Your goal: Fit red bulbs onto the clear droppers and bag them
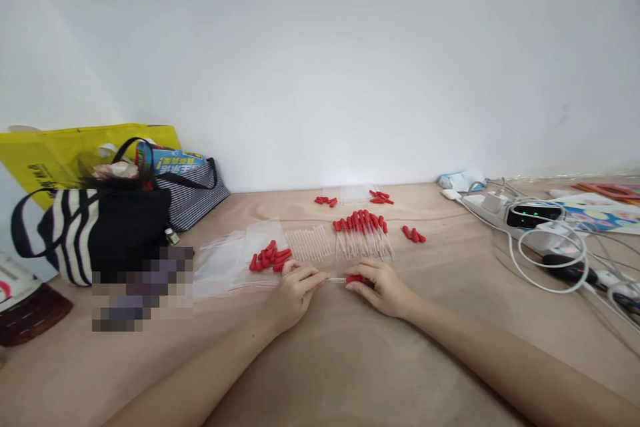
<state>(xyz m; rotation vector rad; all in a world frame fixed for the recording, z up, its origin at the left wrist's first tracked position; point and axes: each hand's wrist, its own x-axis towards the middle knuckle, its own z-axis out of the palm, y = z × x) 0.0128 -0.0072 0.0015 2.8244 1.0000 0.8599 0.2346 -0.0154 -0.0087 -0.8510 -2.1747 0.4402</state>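
Observation:
My left hand pinches the clear tube end of a small dropper that lies across the table. My right hand pinches the red rubber bulb at its other end. Just beyond my left hand lies a pile of loose red bulbs on clear plastic bags. A row of bare clear tubes sits behind, and beside it a row of finished droppers with red bulbs.
More red bulbs and tubes lie farther back near the wall. A striped black-and-white bag and a yellow bag stand at the left. A power strip with white cables spreads over the right side.

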